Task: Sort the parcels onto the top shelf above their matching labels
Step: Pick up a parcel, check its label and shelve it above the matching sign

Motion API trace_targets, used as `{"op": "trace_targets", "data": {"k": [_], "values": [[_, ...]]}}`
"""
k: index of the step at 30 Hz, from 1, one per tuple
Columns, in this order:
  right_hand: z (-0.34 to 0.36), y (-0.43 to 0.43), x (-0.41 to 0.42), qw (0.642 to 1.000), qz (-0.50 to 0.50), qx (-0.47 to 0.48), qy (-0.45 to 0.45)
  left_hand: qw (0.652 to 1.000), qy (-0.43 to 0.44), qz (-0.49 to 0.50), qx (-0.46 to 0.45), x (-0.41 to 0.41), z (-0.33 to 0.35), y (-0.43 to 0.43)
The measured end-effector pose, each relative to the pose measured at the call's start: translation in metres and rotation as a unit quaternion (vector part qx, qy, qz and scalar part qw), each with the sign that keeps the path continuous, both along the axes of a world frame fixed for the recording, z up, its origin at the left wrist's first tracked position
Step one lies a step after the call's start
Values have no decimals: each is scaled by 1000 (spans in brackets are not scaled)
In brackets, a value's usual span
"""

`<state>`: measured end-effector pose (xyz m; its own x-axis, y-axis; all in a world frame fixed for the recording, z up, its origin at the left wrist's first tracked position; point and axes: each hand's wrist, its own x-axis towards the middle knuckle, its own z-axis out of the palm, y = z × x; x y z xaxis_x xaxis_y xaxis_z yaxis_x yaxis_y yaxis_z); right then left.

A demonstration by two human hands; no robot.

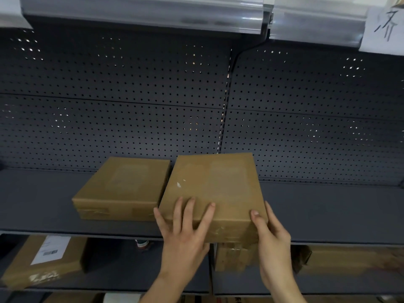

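Note:
A flat brown cardboard parcel (215, 189) lies on the dark grey shelf (43, 211), its near end sticking out over the front edge. My left hand (185, 235) grips its near left corner with fingers spread on top. My right hand (273, 239) holds its near right corner, thumb on top. A second, similar brown parcel (122, 189) lies flat just to the left, close beside the first. Above, the top shelf's clear label rail (142, 14) runs across, with a white handwritten label (384, 29) at the right.
A perforated dark back panel (131, 106) stands behind the shelf. On the lower shelf are a parcel with a white shipping label (43, 259) at left, a taped box (234, 256) in the middle and another box (349, 261) at right. A vertical upright (223, 119) divides the bays.

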<state>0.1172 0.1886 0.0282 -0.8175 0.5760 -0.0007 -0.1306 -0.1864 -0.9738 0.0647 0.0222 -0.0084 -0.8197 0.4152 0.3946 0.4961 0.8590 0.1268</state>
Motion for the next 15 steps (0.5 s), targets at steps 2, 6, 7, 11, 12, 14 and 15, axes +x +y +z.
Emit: {"op": "trace_targets", "data": {"k": [2, 6, 7, 11, 12, 14, 15], "values": [[6, -1, 3, 1000, 7, 17, 9, 999, 47, -5, 21, -4, 2, -1], [15, -3, 11, 998, 22, 62, 24, 996, 36, 19, 75, -9, 2, -6], [14, -4, 14, 997, 19, 76, 25, 992, 14, 34, 118, -9, 3, -7], [1, -6, 18, 996, 25, 84, 8, 855, -115, 38, 504, -4, 13, -8], [-4, -6, 17, 997, 37, 73, -8, 807, -149, 31, 570, -3, 15, -8], [-13, -8, 14, 995, 68, 51, -48, 713, -222, 16, 665, -1, 14, -7], [-18, -10, 11, 994, 83, 29, -63, 655, -258, 3, 710, 0, 13, -7]]}}
